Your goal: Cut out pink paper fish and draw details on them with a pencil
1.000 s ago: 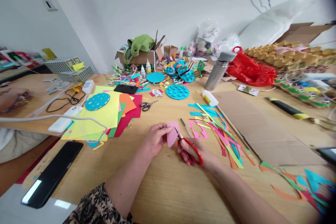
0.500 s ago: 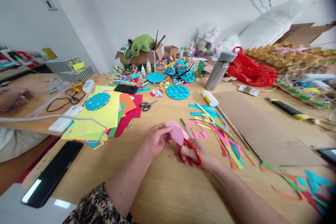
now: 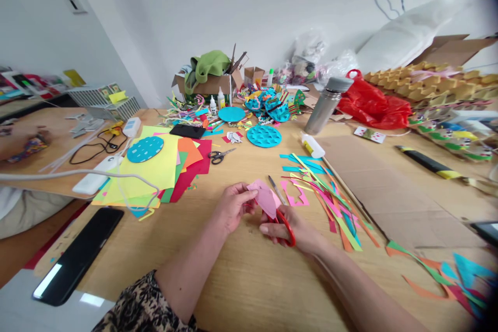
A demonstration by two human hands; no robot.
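Observation:
My left hand [image 3: 236, 207] pinches the left edge of a small pink paper piece [image 3: 265, 201] between thumb and fingers. Red-handled scissors [image 3: 288, 229] are in my right hand [image 3: 286, 228], which is closed round their loops. The scissors meet the lower right edge of the pink paper; their blades are mostly hidden by the paper. Just behind the paper a silver pen-like tool [image 3: 277, 190] lies on the table. Beside it is a pink scrap with a cut-out [image 3: 293, 193].
Coloured sheets [image 3: 155, 176] and black scissors [image 3: 221, 155] lie to the left. Paper strips [image 3: 338, 202], a glue bottle [image 3: 313, 146], cardboard [image 3: 385, 192] and a steel flask [image 3: 324, 106] are on the right. A person's arm [image 3: 39, 233] shows at the far left.
The pink paper has turned slightly in my left hand. The red scissors have changed angle, with their loops now closer together. The camera view has shifted a little.

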